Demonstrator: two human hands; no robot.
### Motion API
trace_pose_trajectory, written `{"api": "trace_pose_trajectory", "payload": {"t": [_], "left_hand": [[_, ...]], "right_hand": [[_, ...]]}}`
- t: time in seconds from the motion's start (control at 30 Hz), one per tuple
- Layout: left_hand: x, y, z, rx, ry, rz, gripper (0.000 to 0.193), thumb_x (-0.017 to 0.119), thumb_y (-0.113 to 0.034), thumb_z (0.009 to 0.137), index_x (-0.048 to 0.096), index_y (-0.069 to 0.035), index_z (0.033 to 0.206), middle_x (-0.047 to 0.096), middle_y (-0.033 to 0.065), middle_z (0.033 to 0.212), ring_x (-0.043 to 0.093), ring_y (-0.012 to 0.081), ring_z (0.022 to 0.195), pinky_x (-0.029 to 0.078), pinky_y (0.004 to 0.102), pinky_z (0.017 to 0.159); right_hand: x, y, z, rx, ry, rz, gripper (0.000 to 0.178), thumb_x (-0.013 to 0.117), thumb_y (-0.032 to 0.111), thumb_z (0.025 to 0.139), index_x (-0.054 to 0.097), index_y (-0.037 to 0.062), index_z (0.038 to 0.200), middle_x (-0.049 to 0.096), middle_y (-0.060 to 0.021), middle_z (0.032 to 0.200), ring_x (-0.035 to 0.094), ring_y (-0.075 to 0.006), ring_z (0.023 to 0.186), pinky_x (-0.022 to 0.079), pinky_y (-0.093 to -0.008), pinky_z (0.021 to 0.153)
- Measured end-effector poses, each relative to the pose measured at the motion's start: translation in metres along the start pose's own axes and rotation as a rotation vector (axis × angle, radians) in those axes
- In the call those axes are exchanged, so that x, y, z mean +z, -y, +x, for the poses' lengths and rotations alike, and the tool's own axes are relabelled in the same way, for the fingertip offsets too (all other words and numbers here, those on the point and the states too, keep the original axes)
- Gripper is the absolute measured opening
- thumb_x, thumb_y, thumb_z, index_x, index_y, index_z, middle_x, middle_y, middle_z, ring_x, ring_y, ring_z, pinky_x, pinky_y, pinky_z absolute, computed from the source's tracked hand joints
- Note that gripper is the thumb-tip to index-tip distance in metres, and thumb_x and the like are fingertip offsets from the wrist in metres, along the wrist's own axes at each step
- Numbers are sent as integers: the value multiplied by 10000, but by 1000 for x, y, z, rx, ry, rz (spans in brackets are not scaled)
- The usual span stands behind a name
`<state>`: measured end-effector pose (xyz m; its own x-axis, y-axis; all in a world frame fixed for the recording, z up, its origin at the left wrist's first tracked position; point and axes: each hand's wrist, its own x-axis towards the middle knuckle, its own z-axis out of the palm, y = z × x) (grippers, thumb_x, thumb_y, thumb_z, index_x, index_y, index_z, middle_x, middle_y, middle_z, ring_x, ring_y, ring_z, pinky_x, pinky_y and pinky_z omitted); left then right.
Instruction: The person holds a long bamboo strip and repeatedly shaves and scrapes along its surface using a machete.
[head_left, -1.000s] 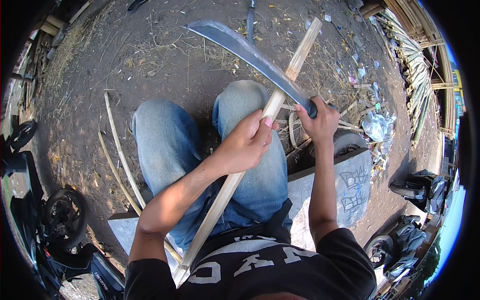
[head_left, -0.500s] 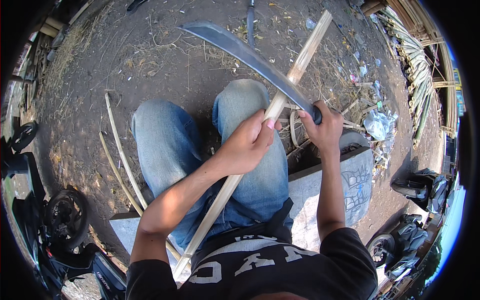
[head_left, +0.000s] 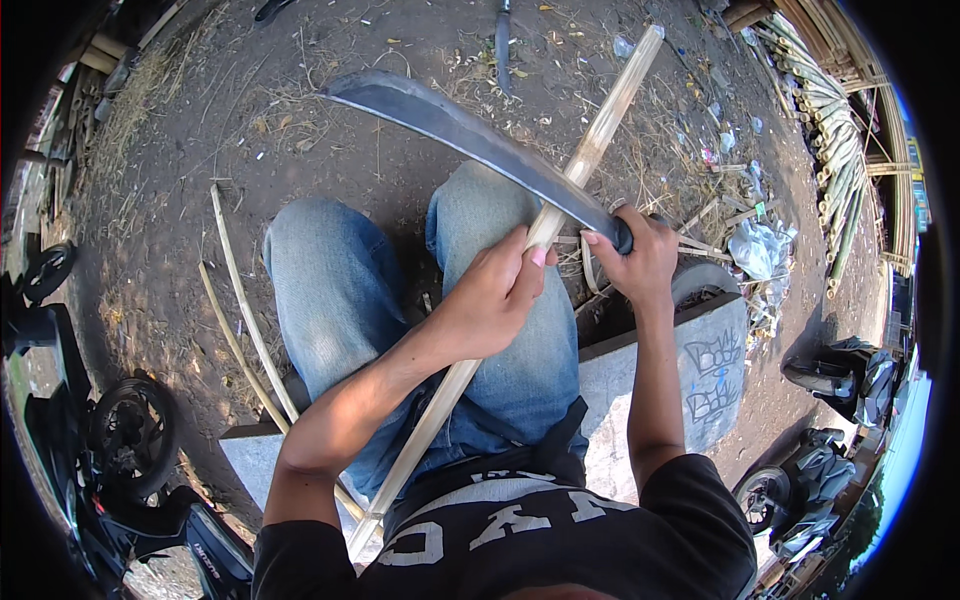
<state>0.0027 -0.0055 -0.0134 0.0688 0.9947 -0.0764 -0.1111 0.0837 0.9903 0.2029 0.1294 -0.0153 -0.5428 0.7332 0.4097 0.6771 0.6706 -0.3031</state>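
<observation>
My left hand (head_left: pixel 492 300) is closed around a long pale strip, apparently bamboo (head_left: pixel 612 112), above my right knee. The strip slants from beside my waist up to the far right, its lower part passing over my lap. In my right hand (head_left: pixel 640 255) is the dark handle of a machete (head_left: pixel 470 137) with a broad curved blade. The blade lies across the strip, just beyond my left hand, its tip pointing to the far left. My left fingers partly hide the strip.
I sit on a grey concrete slab (head_left: pixel 655 385). Two thin strips (head_left: pixel 243 290) lean by my left leg. Another blade (head_left: pixel 502 50) lies on the ground ahead. Plastic litter (head_left: pixel 760 250) and bundled bamboo poles (head_left: pixel 835 150) are at the right. Motorbikes (head_left: pixel 130 440) stand on both sides.
My right hand has drawn the machete slightly toward me along the strip, and the blade tip has swung left and nearer. My left hand keeps its grip, almost in place.
</observation>
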Motion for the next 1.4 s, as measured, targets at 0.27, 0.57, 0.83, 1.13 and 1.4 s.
{"api": "trace_pose_trajectory", "payload": {"t": [0.27, 0.57, 0.83, 1.13, 1.4], "left_hand": [[2, -7, 7, -5, -70, 121, 313, 383, -259, 1111, 532, 16, 1100, 502, 27, 700, 485, 104, 596, 412, 306, 550], [2, -12, 5, -2, -42, 211, 260, 414, -184, 1093, 535, 45, 1073, 542, 93, 680, 531, 162, 565, 424, 371, 548], [4, -16, 8, -51, -13, 212, 252, 413, -177, 1093, 524, 46, 1061, 546, 115, 675, 549, 195, 570, 427, 389, 557], [5, -22, 1, 35, 15, 329, 243, 407, -168, 1091, 507, 50, 1054, 551, 156, 686, 567, 247, 590, 432, 431, 589], [6, -32, -32, 42, 72, 211, 287, 361, -225, 1115, 500, 25, 1089, 481, 48, 704, 489, 145, 559, 421, 339, 543]], "right_hand": [[18, -6, -4, -8, -112, -133, 560, 771, 633, 766, 673, 82, 773, 557, -94, 509, 597, -290, 463, 448, -395, 461], [14, -24, -10, -31, -131, -133, 573, 766, 652, 755, 670, 88, 779, 566, -105, 541, 597, -300, 493, 451, -408, 480], [18, -35, -16, -26, -167, -152, 576, 760, 644, 757, 656, 80, 814, 569, -113, 568, 602, -311, 517, 451, -414, 493], [8, -50, -22, -97, -203, -150, 618, 711, 671, 786, 623, 59, 814, 563, -127, 632, 596, -338, 582, 446, -444, 535], [-2, -59, -34, -115, -164, -143, 640, 654, 686, 826, 606, 49, 791, 565, -157, 644, 586, -379, 593, 447, -465, 561]]}}
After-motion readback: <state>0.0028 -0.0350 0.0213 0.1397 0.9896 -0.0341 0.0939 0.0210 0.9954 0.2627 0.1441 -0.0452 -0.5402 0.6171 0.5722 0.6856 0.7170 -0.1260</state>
